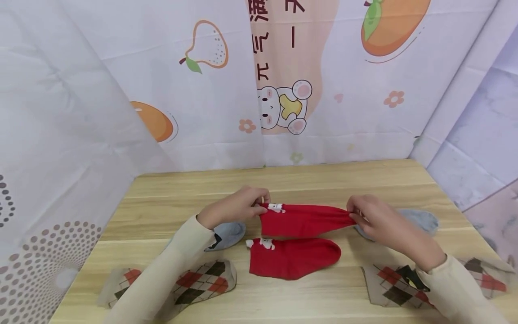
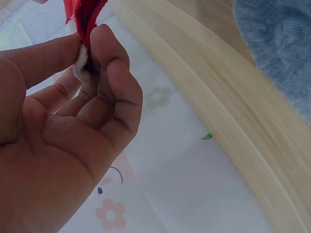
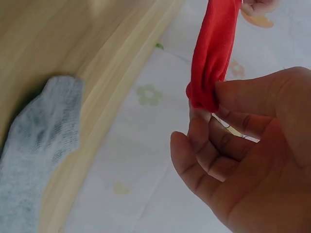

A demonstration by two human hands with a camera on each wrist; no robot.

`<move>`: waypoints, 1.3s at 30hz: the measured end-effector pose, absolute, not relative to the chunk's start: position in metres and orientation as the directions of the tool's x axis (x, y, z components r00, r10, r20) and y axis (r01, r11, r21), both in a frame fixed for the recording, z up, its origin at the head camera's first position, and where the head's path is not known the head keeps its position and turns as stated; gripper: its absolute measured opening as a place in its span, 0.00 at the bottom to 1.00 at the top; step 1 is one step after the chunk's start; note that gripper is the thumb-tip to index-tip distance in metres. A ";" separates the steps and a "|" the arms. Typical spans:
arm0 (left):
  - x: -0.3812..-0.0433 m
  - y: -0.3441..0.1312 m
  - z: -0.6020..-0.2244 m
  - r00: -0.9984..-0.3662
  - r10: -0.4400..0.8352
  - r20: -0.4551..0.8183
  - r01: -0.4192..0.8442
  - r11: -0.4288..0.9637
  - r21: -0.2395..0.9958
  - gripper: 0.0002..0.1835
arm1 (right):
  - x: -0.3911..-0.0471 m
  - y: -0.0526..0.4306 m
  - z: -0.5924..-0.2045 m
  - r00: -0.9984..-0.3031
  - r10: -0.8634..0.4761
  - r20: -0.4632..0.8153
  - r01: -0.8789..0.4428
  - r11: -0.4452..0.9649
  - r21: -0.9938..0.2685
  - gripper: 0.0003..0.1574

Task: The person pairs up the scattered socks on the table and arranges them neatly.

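A red sock point(image 1: 305, 220) with a white pattern near its cuff is stretched between both hands above the table. My left hand point(image 1: 238, 208) pinches the cuff end; the left wrist view shows thumb and fingertips on its white edge point(image 2: 81, 65). At the other end, my right hand point(image 1: 376, 222) pinches the gathered toe of the red sock point(image 3: 211, 58). A second red sock point(image 1: 293, 257) with the same white pattern lies flat just below the held one, its toe pointing right.
A blue-grey sock point(image 1: 228, 235) lies partly under the left forearm, another blue-grey sock point(image 1: 418, 220) beyond the right hand. Argyle socks lie nearer the front, one at left point(image 1: 206, 281) and one at right point(image 1: 394, 285), partly covered by the sleeves. A printed curtain point(image 1: 210, 112) hangs behind the wooden table point(image 1: 303, 299).
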State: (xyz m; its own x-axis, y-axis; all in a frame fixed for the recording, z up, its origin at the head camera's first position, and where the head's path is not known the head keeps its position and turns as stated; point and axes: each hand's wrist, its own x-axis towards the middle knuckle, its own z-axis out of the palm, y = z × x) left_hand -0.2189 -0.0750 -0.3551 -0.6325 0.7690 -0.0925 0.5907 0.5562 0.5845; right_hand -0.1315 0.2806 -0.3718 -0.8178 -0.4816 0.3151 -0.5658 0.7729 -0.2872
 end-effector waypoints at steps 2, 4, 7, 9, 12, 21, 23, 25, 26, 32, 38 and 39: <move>-0.215 -0.079 -0.355 -0.638 0.765 -0.089 0.586 0.557 0.589 0.06 | -0.129 0.278 -0.371 -0.803 -0.490 0.339 -0.582 0.765 -0.274 0.16; -0.209 -0.083 -0.355 -0.638 0.766 -0.079 0.587 0.550 0.595 0.06 | -0.126 0.276 -0.370 -0.793 -0.496 0.352 -0.593 0.761 -0.264 0.17; -0.200 -0.087 -0.356 -0.638 0.767 -0.066 0.582 0.537 0.610 0.06 | -0.122 0.273 -0.369 -0.793 -0.499 0.350 -0.594 0.761 -0.262 0.18; -0.195 -0.089 -0.356 -0.643 0.763 -0.066 0.578 0.539 0.613 0.06 | -0.119 0.271 -0.368 -0.798 -0.498 0.341 -0.589 0.764 -0.263 0.19; -0.189 -0.093 -0.358 -0.657 0.751 -0.067 0.563 0.548 0.619 0.05 | -0.117 0.267 -0.369 -0.804 -0.503 0.318 -0.585 0.765 -0.269 0.18; -0.173 -0.108 -0.367 -0.693 0.720 -0.046 0.553 0.571 0.607 0.05 | -0.108 0.253 -0.368 -0.813 -0.530 0.241 -0.582 0.761 -0.287 0.19; -0.172 -0.110 -0.368 -0.701 0.711 -0.060 0.544 0.587 0.600 0.05 | -0.107 0.251 -0.368 -0.814 -0.531 0.236 -0.581 0.763 -0.283 0.19; -0.171 -0.112 -0.367 -0.698 0.712 -0.076 0.543 0.596 0.592 0.05 | -0.106 0.249 -0.368 -0.814 -0.534 0.229 -0.580 0.765 -0.279 0.19; -0.171 -0.112 -0.366 -0.691 0.718 -0.082 0.547 0.595 0.589 0.06 | -0.105 0.248 -0.368 -0.812 -0.538 0.226 -0.583 0.763 -0.279 0.19; -0.168 -0.114 -0.362 -0.647 0.749 -0.139 0.553 0.587 0.590 0.06 | -0.103 0.243 -0.372 -0.798 -0.560 0.222 -0.602 0.755 -0.259 0.18; -0.165 -0.110 -0.366 -0.656 0.739 -0.155 0.545 0.606 0.580 0.06 | -0.100 0.241 -0.374 -0.778 -0.573 0.257 -0.621 0.763 -0.180 0.18; -0.165 -0.108 -0.369 -0.656 0.739 -0.155 0.551 0.609 0.571 0.06 | -0.099 0.241 -0.375 -0.780 -0.571 0.256 -0.619 0.767 -0.172 0.17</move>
